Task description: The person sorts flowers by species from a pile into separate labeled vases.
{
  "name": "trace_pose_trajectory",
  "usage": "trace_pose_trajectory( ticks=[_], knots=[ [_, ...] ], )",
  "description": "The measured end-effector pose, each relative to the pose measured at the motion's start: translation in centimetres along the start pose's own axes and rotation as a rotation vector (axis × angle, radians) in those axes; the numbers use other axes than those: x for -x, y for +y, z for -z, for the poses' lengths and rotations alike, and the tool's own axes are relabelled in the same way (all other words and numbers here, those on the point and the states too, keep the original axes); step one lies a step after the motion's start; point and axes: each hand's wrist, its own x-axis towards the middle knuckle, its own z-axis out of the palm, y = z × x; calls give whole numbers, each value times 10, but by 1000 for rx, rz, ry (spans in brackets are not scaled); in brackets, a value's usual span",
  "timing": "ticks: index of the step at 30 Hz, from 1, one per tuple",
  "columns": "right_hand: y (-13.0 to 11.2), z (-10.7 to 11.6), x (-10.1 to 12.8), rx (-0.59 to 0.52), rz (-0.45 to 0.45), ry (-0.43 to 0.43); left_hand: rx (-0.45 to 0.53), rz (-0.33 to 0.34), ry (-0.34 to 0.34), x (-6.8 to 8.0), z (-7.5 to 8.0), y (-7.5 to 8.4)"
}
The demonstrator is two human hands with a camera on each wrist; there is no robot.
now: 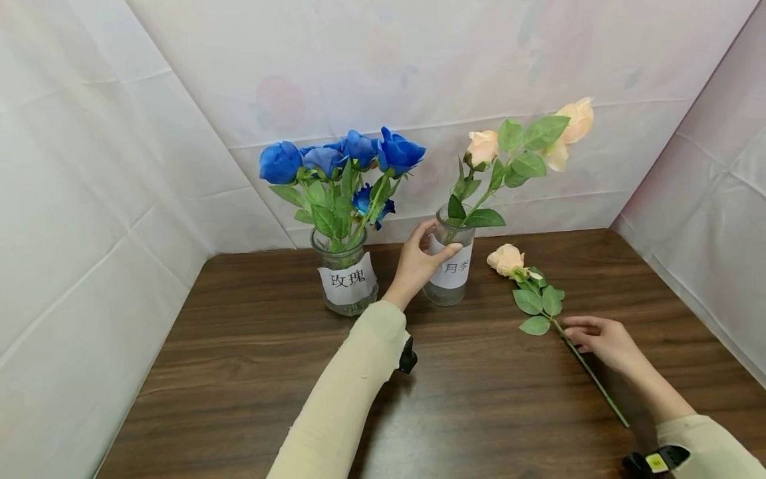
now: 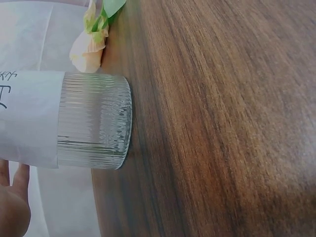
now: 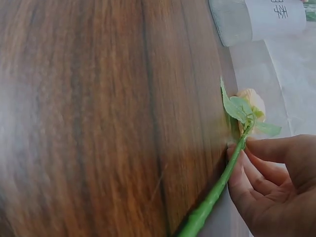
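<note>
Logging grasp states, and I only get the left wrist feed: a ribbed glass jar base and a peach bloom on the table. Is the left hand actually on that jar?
Observer: Yes. The head view shows the left hand curled round the jar, thumb on its paper label.
Operator: Anything in it?
Observer: Two peach roses, leaning right.
Operator: And the right hand?
Observer: The right hand holds the stem of the loose peach rose, which lies on the table.

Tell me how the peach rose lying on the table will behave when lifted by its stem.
The peach rose probably feels light. Its long thin stem may flex, so the bloom end could droop. The right hand has its fingers at the stem below the leaves, so it may swing.
</note>
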Motion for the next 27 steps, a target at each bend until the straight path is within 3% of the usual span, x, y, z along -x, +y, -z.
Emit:
trace_pose_trajectory(
  ticks=[9,15,27],
  knots=[
    [-5,0,-5,-21,-21,-110,-10,-2,11,-3,3,2],
    [-6,2,-1,-32,-42,-139,-6,16,7,-2,2,1],
    [-12,4,13,-88,-60,-46,11,10,-4,1,1,-1]
  ],
)
